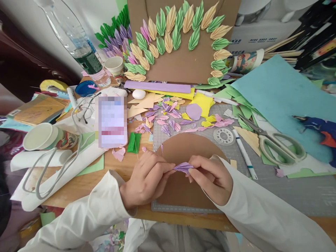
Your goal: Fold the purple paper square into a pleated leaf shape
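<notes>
A small pleated purple paper leaf [183, 167] is held between both hands over a round brown cardboard disc [194, 192]. My left hand [148, 175] pinches its pointed left end. With thumb and fingertips, my right hand [214, 176] grips the wider right end. Beyond the disc lie several loose folded leaves in purple, pink and yellow, among them a purple one [174, 125]. A flat purple paper piece [194, 111] rests on yellow paper [206, 104]. The grey cutting mat [283, 196] extends under the disc.
At the back stands brown cardboard [181, 66] edged with green and tan paper leaves. On the right are scissors [280, 143], a marker [245, 154], a blue sheet [286, 91] and a glue gun [320, 127]. The left holds a phone [112, 122], paper cup [42, 136], cable [39, 190] and bottle [86, 63].
</notes>
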Available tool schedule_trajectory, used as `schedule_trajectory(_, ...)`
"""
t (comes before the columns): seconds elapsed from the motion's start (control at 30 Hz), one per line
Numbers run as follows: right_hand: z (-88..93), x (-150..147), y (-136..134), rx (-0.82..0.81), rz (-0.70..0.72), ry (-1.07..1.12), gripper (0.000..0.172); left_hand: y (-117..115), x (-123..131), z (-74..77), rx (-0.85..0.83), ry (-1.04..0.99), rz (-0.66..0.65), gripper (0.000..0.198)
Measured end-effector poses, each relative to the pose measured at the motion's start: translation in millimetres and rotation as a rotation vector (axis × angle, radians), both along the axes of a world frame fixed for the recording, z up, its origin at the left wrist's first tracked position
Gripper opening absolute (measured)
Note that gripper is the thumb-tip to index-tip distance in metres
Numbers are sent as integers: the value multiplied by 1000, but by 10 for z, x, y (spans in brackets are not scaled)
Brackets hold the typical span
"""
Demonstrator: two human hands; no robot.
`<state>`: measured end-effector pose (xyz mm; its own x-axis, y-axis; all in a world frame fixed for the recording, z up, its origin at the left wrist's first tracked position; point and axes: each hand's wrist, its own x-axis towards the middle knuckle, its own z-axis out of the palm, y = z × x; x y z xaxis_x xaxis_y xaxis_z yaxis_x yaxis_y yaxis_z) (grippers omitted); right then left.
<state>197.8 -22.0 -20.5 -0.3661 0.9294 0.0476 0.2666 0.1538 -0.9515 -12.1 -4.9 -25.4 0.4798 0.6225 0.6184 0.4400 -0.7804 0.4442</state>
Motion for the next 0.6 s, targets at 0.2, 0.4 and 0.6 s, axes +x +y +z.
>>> schedule_trajectory(0.2, -19, -20, -12, -18, -18, 50, 20, 0, 12, 2, -20, -12, 37, 13)
schedule_trajectory(0.4, -91, -50, 1, 8, -53, 149, 9, -10, 19, 14, -17, -32, 8, 18)
schedule_trajectory(0.6, -132, -73, -17, 70, -113, 242, 6, -14, 35, 26, 27, -12, -19, 17)
